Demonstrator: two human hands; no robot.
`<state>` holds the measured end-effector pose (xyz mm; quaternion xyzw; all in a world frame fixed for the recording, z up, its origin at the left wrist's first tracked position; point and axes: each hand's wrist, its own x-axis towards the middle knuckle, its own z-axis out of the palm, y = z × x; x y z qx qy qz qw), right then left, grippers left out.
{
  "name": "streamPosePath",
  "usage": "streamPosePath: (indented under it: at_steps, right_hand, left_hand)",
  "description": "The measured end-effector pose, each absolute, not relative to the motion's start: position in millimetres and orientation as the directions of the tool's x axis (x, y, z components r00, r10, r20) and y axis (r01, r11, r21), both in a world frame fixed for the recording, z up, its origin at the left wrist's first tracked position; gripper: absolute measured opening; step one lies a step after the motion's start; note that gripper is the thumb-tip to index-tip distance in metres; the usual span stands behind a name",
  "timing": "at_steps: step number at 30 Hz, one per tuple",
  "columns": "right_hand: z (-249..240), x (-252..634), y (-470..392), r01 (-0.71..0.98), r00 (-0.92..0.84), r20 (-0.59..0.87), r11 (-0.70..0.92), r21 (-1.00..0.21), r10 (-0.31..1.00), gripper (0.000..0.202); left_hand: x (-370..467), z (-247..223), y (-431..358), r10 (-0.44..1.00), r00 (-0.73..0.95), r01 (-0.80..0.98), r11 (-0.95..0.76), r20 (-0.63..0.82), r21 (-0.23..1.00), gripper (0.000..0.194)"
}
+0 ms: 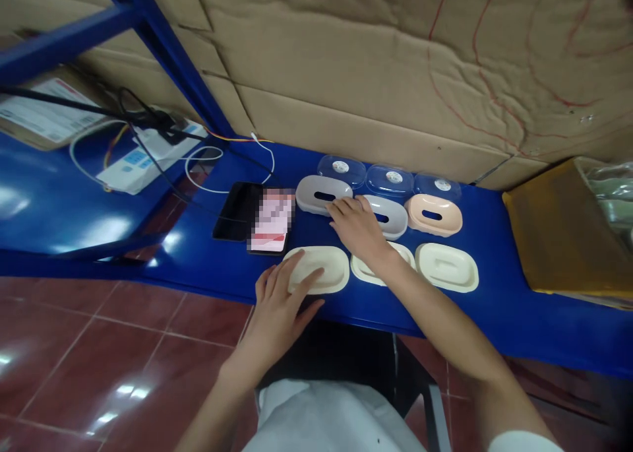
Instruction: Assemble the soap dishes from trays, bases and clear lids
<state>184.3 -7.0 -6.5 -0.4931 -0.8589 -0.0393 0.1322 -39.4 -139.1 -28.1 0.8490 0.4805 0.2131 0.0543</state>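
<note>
the left grey dish (309,196) lies on the blue table (489,234), in the middle row of things, away from the body and at that row's left end. its long axis runs from left to right, roughly along the table, and its slot runs the same way. the right hand (359,224) is the nearer of the 2: it reaches in slantwise from the lower right, fingers bent, tips at the dish's right end. i cannot tell whether those fingers pinch the rim or only rest there. that same hand also covers the left part of the middle grey dish (395,218).

the left hand (277,287) is spread, fingers well apart, over the left cream tray (333,267) – i cannot tell whether its fingertips touch it. this tray lies nearer the body than the left grey dish, its long axis also running left to right.

to the right are the peach dish (448,214) and, nearer the body, the right cream tray (448,267). the middle cream tray (364,269) is partly hidden under the right wrist. 3 clear covers (390,183) lie behind the dishes – a phone (271,221) lies left of them.
</note>
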Motion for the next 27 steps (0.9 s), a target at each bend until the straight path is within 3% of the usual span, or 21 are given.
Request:
streamPosePath:
  at_steps: [3, 7, 12, 23, 27]
  right_hand:
    - [2.1, 179.1, -2.0, 0.857, -0.482, 0.264, 0.512, -0.057, 0.836, 0.030]
    - [18.3, 186.3, -57.9, 0.820, -0.488, 0.356, 0.558, -0.125, 0.797, 0.032]
    - [7.2, 196.3, -137.9, 0.739, -0.499, 0.434, 0.630, -0.239, 0.750, 0.036]
    - [-6.8, 192.6, -140.9, 0.702, -0.655, 0.337, 0.710, -0.062, 0.677, 0.037]
    - [-3.5, 195.4, -137.8, 0.689, -0.677, 0.326, 0.724, -0.034, 0.660, 0.032]
  left_hand:
    - [-39.3, -36.3, -144.1, 0.896, 0.343, 0.812, -0.433, 0.281, 0.390, 0.072]
    - [-39.9, -46.4, -145.6, 0.923, 0.196, 0.750, -0.359, 0.333, 0.556, 0.083]
    - [-50.3, -57.4, -146.6, 0.926, 0.054, 0.666, -0.312, 0.373, 0.678, 0.099]
    - [-57.1, -45.9, -142.6, 0.952, 0.216, 0.715, -0.306, 0.217, 0.629, 0.099]
    - [-63.6, -42.9, -136.5, 0.942, 0.270, 0.746, -0.337, 0.201, 0.575, 0.081]
